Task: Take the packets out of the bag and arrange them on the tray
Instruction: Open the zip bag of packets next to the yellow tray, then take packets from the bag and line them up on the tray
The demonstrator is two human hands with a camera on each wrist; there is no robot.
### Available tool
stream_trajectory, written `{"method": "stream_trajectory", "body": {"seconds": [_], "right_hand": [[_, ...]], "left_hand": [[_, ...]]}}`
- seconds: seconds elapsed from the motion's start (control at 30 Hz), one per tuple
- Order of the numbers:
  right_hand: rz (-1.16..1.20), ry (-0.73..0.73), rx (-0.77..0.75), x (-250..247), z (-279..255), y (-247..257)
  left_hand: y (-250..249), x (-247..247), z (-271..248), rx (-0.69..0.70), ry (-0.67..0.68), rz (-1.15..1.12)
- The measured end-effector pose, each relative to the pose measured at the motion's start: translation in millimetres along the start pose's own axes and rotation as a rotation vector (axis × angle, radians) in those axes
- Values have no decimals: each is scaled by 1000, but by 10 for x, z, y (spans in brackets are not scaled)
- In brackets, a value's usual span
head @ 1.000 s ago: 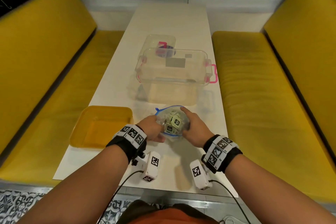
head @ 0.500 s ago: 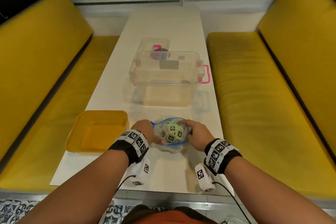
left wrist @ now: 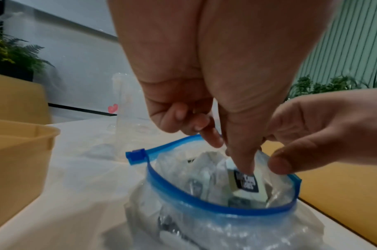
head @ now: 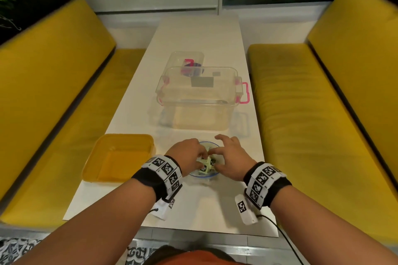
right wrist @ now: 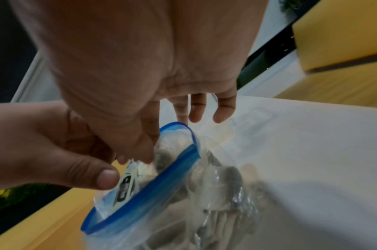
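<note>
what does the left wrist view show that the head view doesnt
Only the left wrist view: the left hand reaching thumb and finger into the bag's open blue zip mouth, onto a packet with a black label; the blue slider. Only the head view: the whole yellow tray, still without packets, the clear bin, the yellow benches. Both: both hands at the bag, the right hand holding its rim.
</note>
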State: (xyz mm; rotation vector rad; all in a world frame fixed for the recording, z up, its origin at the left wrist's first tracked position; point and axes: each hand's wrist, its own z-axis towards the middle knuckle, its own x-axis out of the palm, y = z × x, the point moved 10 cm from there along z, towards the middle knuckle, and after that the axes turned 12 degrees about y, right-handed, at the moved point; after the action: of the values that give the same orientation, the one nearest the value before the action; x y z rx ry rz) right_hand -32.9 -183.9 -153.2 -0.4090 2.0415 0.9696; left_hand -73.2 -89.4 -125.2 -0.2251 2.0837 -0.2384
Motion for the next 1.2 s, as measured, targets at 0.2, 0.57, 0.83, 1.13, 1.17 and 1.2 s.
{"method": "stream_trajectory", "body": {"seconds": [0.2,0.57,0.83,1.13,1.17,1.2], "right_hand": [[-69,-28,35,-67,12,58],[621,-410,-27,-515,-76,128],[922,-259,-54,-536,278,738],[1033,-180,-131,-523,592,1456],[905,-181,-182,-555,608,1576],[769,-191,-220,-571,615,1684]], "left_hand": [[12,36,8,-9,17,39],[373,-717,-370,112,-238,-242],[783,-1235,-736,115,-315,-205],[1248,-1461,-995,104,-281,-148],[1279,-1483,-1026,114,-283,-151],[1303,-1503,-1055,122,-285,-152]]}}
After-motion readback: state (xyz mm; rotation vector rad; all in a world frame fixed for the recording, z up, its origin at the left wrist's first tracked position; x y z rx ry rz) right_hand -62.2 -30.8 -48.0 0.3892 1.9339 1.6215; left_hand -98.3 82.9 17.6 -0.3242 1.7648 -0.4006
